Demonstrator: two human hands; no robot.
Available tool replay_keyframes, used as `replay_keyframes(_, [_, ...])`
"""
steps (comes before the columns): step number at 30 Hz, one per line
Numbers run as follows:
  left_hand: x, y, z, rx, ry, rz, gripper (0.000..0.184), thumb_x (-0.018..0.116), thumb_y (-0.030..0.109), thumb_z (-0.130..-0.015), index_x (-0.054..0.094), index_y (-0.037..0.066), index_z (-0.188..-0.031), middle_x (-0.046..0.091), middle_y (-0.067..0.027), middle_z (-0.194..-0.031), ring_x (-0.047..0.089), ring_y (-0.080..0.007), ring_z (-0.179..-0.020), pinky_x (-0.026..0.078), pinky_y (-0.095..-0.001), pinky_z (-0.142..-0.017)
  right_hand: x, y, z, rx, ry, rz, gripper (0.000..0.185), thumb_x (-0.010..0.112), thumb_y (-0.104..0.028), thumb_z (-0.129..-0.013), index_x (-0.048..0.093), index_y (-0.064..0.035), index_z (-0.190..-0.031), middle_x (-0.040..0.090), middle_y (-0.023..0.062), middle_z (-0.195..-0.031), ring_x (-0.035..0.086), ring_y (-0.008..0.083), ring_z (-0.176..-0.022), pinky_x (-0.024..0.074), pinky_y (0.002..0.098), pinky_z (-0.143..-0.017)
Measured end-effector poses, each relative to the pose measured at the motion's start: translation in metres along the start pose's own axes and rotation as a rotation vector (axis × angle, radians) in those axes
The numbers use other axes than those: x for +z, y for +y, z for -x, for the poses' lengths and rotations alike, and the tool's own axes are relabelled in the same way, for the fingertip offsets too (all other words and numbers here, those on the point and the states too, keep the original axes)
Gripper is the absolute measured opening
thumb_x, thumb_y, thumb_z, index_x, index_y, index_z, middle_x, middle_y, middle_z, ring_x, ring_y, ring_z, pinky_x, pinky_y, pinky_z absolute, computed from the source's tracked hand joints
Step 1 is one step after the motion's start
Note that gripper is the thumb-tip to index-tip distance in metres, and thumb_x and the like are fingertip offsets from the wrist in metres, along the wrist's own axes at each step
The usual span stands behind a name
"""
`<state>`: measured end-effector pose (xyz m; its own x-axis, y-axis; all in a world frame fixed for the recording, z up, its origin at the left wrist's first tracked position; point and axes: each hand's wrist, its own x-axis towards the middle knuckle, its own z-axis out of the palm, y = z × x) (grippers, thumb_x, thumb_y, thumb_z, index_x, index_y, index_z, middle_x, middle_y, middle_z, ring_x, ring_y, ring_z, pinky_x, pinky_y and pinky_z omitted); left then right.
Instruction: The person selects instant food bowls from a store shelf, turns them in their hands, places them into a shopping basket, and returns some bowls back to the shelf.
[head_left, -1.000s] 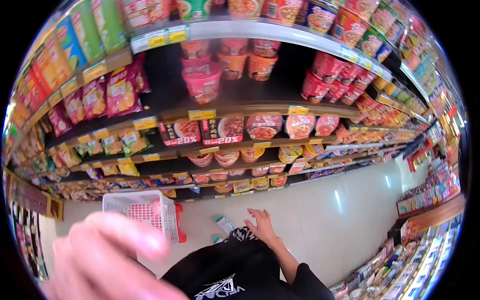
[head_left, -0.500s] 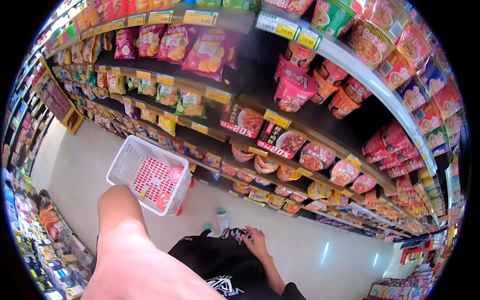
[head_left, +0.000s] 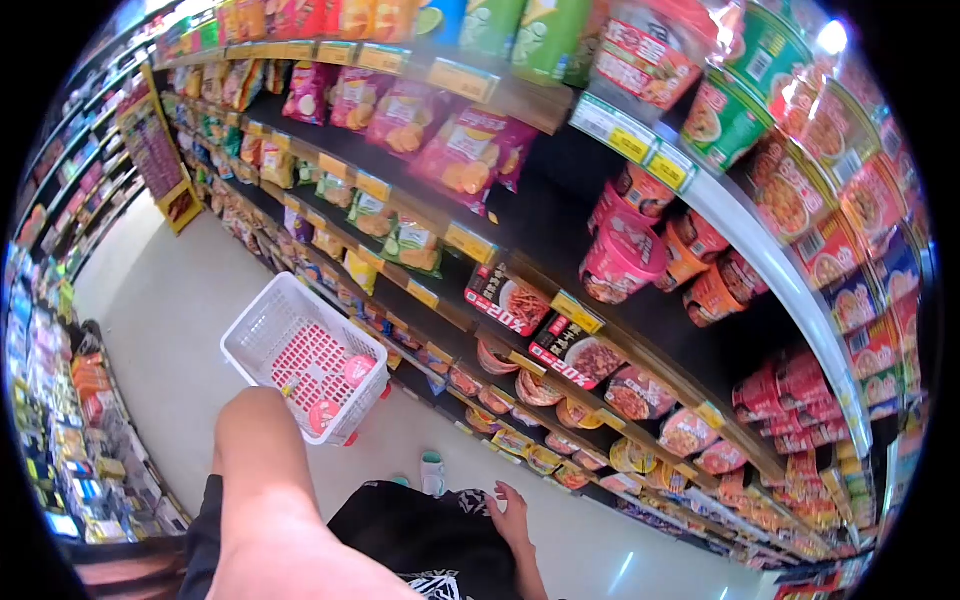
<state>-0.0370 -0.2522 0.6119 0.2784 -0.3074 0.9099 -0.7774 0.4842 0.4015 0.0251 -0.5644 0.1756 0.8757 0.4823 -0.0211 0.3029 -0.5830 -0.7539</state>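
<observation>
White basket [head_left: 265,325], two pink tubs [head_left: 357,370] inside, stands on the floor [head_left: 150,320] well left of the loosely parted, seemingly empty fingers of the right hand [head_left: 509,513], while the left hand has gone from view, its grip untellable.

Your right hand [head_left: 511,515] hangs beside your patterned shorts [head_left: 473,502], fingers loosely spread. Your bent left arm [head_left: 265,470] overlaps the white basket [head_left: 258,330] on the floor, two round reddish items [head_left: 357,370] inside; shelves [head_left: 748,240] alongside hold chip bags [head_left: 467,150] and noodle cups [head_left: 622,262].
</observation>
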Motion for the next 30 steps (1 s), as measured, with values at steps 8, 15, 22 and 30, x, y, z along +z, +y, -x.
replay_keyframes(8, [0.016, 0.006, 0.002, 0.027, -0.005, -0.099, 0.058, 0.049, 0.056, -0.092, 0.051, 0.014, -0.132, 0.059, -0.0095, -0.125, 0.047, -0.0233, -0.121, 0.031, -0.0522, -0.104, -0.015, 0.039, -0.025, 0.008, -0.082, -0.077, 0.046, 0.07, -0.025, -0.087, 0.057, -0.001, -0.124, 0.068, 0.0159, -0.106, 0.068, 0.0247, -0.093, 0.0528, 0.0362, -0.083])
replay_keyframes(15, [0.014, 0.011, 0.013, -0.023, -0.001, -0.229, 0.061, 0.048, 0.057, -0.091, 0.05, 0.013, -0.133, 0.058, -0.0105, -0.126, 0.046, -0.0239, -0.122, 0.03, -0.052, -0.105, -0.008, 0.05, -0.076, -0.036, -0.168, -0.084, 0.044, 0.071, -0.024, -0.085, 0.059, -0.002, -0.121, 0.069, 0.0169, -0.102, 0.067, 0.0271, -0.091, 0.0524, 0.0385, -0.084])
replay_keyframes(22, [0.005, 0.038, 0.034, -0.029, 0.123, -0.319, 0.063, 0.046, 0.059, -0.091, 0.049, 0.013, -0.134, 0.057, -0.0114, -0.128, 0.046, -0.0245, -0.123, 0.029, -0.0518, -0.106, 0.016, 0.008, -0.1, -0.184, -0.307, -0.06, 0.045, 0.07, -0.023, -0.086, 0.057, -0.0004, -0.123, 0.068, 0.0175, -0.103, 0.067, 0.0277, -0.092, 0.0519, 0.039, -0.084])
replay_keyframes(30, [0.001, 0.083, 0.056, -0.071, 0.241, -0.375, 0.066, 0.044, 0.061, -0.09, 0.047, 0.013, -0.135, 0.055, -0.0124, -0.129, 0.044, -0.0252, -0.124, 0.027, -0.0516, -0.107, 0.068, -0.041, -0.096, -0.16, -0.477, -0.034, 0.047, 0.069, -0.026, -0.088, 0.055, -0.0016, -0.125, 0.066, 0.0165, -0.106, 0.065, 0.0265, -0.097, 0.0497, 0.0381, -0.087])
